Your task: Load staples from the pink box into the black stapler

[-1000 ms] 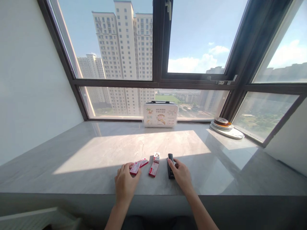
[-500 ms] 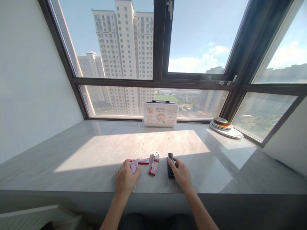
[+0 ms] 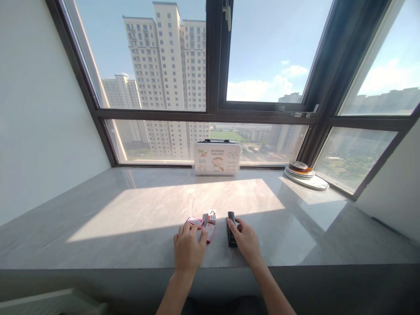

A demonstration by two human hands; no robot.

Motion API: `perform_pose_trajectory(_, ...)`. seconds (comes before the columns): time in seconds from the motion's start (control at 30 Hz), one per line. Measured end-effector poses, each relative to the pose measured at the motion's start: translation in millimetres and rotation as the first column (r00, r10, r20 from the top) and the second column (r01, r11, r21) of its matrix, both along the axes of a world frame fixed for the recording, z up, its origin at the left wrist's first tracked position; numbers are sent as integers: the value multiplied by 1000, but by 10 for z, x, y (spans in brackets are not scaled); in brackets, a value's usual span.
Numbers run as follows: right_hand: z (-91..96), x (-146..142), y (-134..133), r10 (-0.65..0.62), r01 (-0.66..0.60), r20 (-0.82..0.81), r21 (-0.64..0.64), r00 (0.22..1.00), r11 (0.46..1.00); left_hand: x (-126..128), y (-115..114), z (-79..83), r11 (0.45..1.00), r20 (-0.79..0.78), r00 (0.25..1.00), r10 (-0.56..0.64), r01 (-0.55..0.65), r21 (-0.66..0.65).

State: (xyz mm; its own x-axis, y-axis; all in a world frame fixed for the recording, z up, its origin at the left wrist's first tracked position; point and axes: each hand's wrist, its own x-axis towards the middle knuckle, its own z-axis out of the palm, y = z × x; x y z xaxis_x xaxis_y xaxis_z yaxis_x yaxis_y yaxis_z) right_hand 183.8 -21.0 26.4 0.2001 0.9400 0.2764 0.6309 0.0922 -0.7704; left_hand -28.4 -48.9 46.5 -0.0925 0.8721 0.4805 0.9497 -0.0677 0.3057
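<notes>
My left hand point(image 3: 189, 248) is curled over the counter, its fingertips at a small red-and-white box point(image 3: 196, 220) that lies tilted. Its thumb reaches close to another small red-and-white box point(image 3: 210, 232), lying flat and partly covered. Behind that one is a small white-and-red box point(image 3: 212, 215) with a picture on its face. My right hand point(image 3: 246, 240) grips a black stapler point(image 3: 231, 234), thumb across its top and fingers along its right side. Between those fingers shows a dark reddish spot, too small to make out.
A white case point(image 3: 217, 158) with cartoon prints stands against the window. Stacked plates point(image 3: 302, 171) sit in the right corner of the marble counter point(image 3: 131, 218). The counter's front edge runs just before my wrists.
My left hand has moved right, over the small boxes; the box it held upright is now out of sight or turned. My right hand stays on the stapler. The view has shifted slightly.
</notes>
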Motion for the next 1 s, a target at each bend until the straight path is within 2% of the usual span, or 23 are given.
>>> perform_pose_trajectory(0.13,-24,-1,21,5,-5,-14,-1,1000,1000,253,105,-81,996,13,997,-76,77,-38)
perform_pose_trajectory(0.3,-19,165,132,50,-56,-88,-62,995,997,326,220,-166,992,47,994,-95,99,-76)
perform_pose_trajectory(0.4,81,332,195,128,-136,-109,-72,986,988,352,171,-163,979,77,983,-168,176,-108)
perform_pose_trajectory(0.5,228,393,199,229,-233,-73,-52,971,971,398,38,-137,941,136,946,-293,311,-136)
perform_pose_trajectory(0.6,339,259,139,307,-308,-26,-37,951,951,415,-98,-121,878,166,885,-435,458,-142)
perform_pose_trajectory(0.7,363,-12,60,384,-384,-2,-18,923,923,347,-168,-118,848,167,857,-488,511,-144)
perform_pose_trajectory(0.77,342,-208,32,375,-375,32,-1,927,927,253,-179,-112,836,172,849,-499,524,-164)
perform_pose_trajectory(0.83,318,-379,38,312,-313,55,18,949,950,142,-174,-105,828,170,846,-505,530,-181)
perform_pose_trajectory(0.9,315,-499,73,268,-267,-19,46,963,963,37,-165,-106,838,154,856,-494,516,-180)
perform_pose_trajectory(0.97,333,-541,114,268,-252,-229,96,936,963,-47,-154,-121,857,132,873,-469,486,-171)
perform_pose_trajectory(1.0,342,-527,127,268,-238,-354,128,896,963,-79,-149,-133,865,124,881,-457,472,-169)
